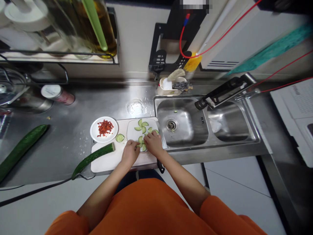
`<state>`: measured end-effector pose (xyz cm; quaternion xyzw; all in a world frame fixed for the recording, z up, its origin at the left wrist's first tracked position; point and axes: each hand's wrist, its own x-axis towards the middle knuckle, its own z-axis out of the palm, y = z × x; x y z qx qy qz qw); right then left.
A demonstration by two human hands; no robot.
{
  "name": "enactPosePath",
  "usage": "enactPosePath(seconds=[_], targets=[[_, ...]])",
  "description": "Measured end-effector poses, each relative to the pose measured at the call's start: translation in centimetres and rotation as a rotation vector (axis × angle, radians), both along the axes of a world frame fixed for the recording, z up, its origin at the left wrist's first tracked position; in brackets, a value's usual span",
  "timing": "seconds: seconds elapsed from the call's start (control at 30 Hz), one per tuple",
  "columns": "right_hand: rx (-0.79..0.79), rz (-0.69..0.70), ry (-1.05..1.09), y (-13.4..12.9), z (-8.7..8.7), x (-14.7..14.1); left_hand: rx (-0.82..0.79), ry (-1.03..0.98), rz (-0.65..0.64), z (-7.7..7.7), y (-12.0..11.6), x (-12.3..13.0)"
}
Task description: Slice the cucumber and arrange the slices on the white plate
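Both hands are over a white square plate (pixel 132 126), where thin green cucumber slices (pixel 138 128) lie in curved groups. My left hand (pixel 130 152) pinches a slice at the plate's near left edge. My right hand (pixel 153 143) is curled above the plate's right part, fingertips down among slices; what it holds is hidden. Under the plate is a white cutting board (pixel 104 165). A cut cucumber (pixel 94 158) rests across the board's left end, and a loose cucumber piece (pixel 119 138) lies beside the plate.
A round white plate (pixel 112 135) holds chopped red bits. A black knife handle (pixel 160 167) sticks out at the board's front edge. To the right is a double sink (pixel 182 114) with a tap (pixel 220 93). A whole cucumber (pixel 23 147) lies at far left, near a shaker (pixel 58 94).
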<state>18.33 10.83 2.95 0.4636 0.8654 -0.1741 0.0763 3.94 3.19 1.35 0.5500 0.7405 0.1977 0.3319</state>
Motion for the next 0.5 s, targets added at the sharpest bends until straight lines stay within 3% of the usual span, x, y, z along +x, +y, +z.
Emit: enactPosePath(seconds=[0.5], targets=[[-0.093,-0.023,0.034,-1.0,0.7,0.5,-0.034,0.037,-0.106,0.3,0.4,-0.2]])
